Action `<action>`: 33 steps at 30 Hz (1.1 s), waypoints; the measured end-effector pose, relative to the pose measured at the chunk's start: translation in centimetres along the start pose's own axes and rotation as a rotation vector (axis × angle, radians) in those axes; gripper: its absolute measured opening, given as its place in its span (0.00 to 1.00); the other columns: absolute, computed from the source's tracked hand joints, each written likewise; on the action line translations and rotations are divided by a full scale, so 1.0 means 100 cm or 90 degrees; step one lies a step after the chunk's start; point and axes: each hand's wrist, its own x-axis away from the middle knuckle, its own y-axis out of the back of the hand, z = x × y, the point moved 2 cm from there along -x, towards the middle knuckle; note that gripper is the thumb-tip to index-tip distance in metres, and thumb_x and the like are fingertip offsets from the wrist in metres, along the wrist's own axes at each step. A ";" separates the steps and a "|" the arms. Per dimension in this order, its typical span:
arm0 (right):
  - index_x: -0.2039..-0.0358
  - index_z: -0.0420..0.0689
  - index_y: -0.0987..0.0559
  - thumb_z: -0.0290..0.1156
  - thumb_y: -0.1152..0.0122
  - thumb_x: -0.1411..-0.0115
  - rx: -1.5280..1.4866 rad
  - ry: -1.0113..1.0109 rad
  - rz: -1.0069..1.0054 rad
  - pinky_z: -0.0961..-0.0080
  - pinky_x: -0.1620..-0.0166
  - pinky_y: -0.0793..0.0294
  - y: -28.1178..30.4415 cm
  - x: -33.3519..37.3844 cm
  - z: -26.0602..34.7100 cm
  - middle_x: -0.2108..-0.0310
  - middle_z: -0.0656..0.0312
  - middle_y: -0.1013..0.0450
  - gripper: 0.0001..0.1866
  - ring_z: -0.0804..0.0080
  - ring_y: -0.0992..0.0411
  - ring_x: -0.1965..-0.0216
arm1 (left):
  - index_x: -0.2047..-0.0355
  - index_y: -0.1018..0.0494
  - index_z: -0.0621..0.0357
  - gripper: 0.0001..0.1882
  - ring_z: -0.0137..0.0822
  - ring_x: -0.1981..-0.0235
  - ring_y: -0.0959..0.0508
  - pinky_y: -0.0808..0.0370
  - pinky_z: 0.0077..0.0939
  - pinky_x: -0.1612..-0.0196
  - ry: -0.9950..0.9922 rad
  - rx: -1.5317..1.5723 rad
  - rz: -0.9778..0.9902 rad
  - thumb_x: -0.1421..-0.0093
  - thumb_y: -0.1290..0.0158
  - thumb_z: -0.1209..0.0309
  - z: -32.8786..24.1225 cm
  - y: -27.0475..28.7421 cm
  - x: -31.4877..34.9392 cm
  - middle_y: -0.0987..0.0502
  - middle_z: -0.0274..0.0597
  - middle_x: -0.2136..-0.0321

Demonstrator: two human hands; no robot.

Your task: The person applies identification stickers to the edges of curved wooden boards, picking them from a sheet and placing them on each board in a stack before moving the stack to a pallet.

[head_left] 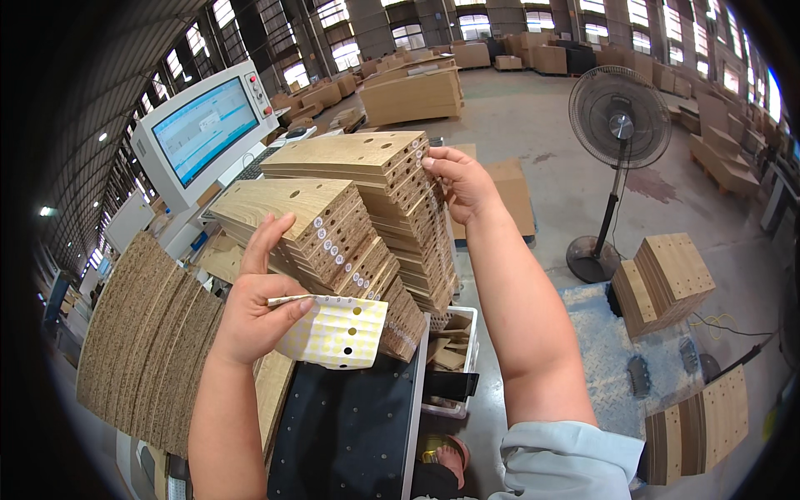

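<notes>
My left hand (254, 312) pinches a sheet of round yellow stickers (333, 337) between thumb and fingers, with several spots peeled off. Its raised index finger lies near the nearer stack of wood-grain boards (287, 200). Small white round stickers (327, 243) run down that stack's drilled end edges. Farther right, my right hand (461, 179) is closed, fingertips against the top end corner of the second stack of boards (358, 154). Whether a sticker is under those fingertips is hidden. White round stickers also show on the upper edges there.
Both stacks stand by a black table (342, 433). A monitor (204, 125) stands behind, and curved chipboard panels (142, 333) lean at left. Below is a white crate (467, 333) of offcuts. On the right are a standing fan (621, 125) and more board stacks (667, 279).
</notes>
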 end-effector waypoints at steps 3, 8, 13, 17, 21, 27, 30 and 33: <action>0.65 0.39 0.27 0.21 0.40 0.50 0.012 0.017 0.019 0.74 0.67 0.25 -0.005 0.001 -0.002 0.71 0.61 0.26 0.11 0.74 0.27 0.71 | 0.82 0.23 0.56 0.02 0.50 0.35 0.54 0.56 0.43 0.37 0.008 -0.004 -0.002 0.60 0.41 0.74 0.000 0.001 0.000 0.43 0.45 0.40; 0.65 0.39 0.27 0.21 0.39 0.50 -0.009 0.030 0.013 0.75 0.66 0.26 -0.007 0.001 -0.002 0.70 0.61 0.27 0.11 0.74 0.28 0.71 | 0.82 0.22 0.56 0.02 0.50 0.35 0.54 0.56 0.43 0.37 0.014 -0.006 -0.003 0.60 0.41 0.75 -0.003 0.003 0.002 0.43 0.44 0.40; 0.64 0.38 0.27 0.26 0.37 0.48 0.081 0.129 -0.016 0.78 0.66 0.27 -0.012 0.001 -0.004 0.69 0.61 0.27 0.12 0.76 0.28 0.70 | 0.81 0.22 0.56 0.02 0.49 0.35 0.55 0.57 0.43 0.37 0.010 0.013 -0.011 0.60 0.41 0.75 0.000 -0.001 0.001 0.43 0.44 0.40; 0.63 0.38 0.26 0.29 0.37 0.47 0.048 0.113 -0.019 0.81 0.65 0.28 -0.012 0.001 -0.005 0.68 0.62 0.27 0.13 0.77 0.29 0.69 | 0.81 0.22 0.56 0.02 0.49 0.35 0.55 0.57 0.43 0.37 0.009 0.011 -0.008 0.59 0.41 0.75 0.000 0.000 0.001 0.43 0.44 0.40; 0.65 0.38 0.25 0.30 0.38 0.46 0.059 0.126 -0.057 0.82 0.65 0.30 -0.026 0.005 -0.003 0.71 0.64 0.27 0.11 0.79 0.30 0.70 | 0.81 0.22 0.56 0.02 0.49 0.35 0.55 0.56 0.43 0.37 0.014 0.004 -0.006 0.59 0.41 0.75 -0.002 0.002 0.003 0.43 0.44 0.40; 0.64 0.41 0.26 0.37 0.42 0.43 0.102 0.158 -0.060 0.80 0.65 0.29 -0.018 -0.007 -0.006 0.68 0.63 0.27 0.12 0.79 0.30 0.68 | 0.81 0.22 0.56 0.02 0.49 0.35 0.55 0.56 0.42 0.37 0.008 0.016 -0.004 0.59 0.41 0.75 -0.003 0.000 0.000 0.43 0.43 0.40; 0.64 0.41 0.26 0.36 0.45 0.41 0.151 0.227 -0.177 0.78 0.60 0.32 -0.018 0.008 0.003 0.66 0.63 0.27 0.12 0.78 0.31 0.63 | 0.81 0.22 0.56 0.02 0.49 0.35 0.55 0.57 0.43 0.37 0.015 0.029 0.001 0.59 0.41 0.74 -0.005 -0.003 -0.002 0.44 0.43 0.40; 0.65 0.40 0.26 0.34 0.48 0.40 0.143 0.279 -0.242 0.77 0.57 0.35 -0.021 0.050 0.001 0.66 0.62 0.28 0.10 0.77 0.32 0.62 | 0.81 0.22 0.56 0.02 0.49 0.35 0.56 0.57 0.43 0.37 0.031 0.038 0.017 0.58 0.41 0.74 -0.007 0.001 -0.001 0.44 0.43 0.39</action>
